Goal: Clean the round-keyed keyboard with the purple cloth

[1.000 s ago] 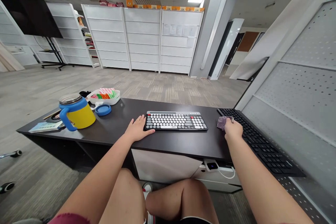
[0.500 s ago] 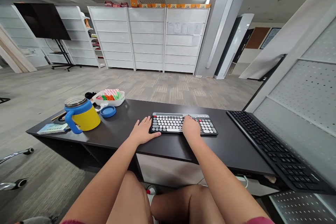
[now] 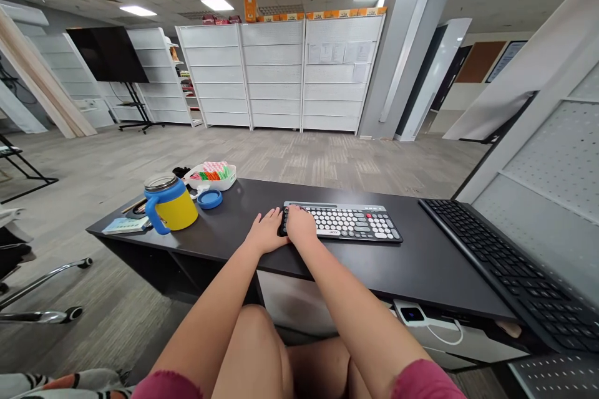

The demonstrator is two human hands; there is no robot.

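A slim keyboard (image 3: 349,222) with white and grey round-cornered keys and a few red ones lies flat on the dark desk. My left hand (image 3: 267,234) rests on the desk against its left end, fingers spread. My right hand (image 3: 301,224) is over the keyboard's left keys, right beside the left hand, with its fingers curled down and pressed together. Whatever the right fingers hold, if anything, is hidden beneath them.
On the desk's left stand a yellow mug (image 3: 176,207) with a blue handle, a blue lid (image 3: 209,199) and a white tray (image 3: 228,183) of colourful wrapped items. A larger black keyboard (image 3: 496,262) lies at the right, by a perforated panel (image 3: 556,143).
My right hand has moved left across the keyboard, from its middle-right to the left keys. The left hand stays by the left end. The view has turned slightly left.
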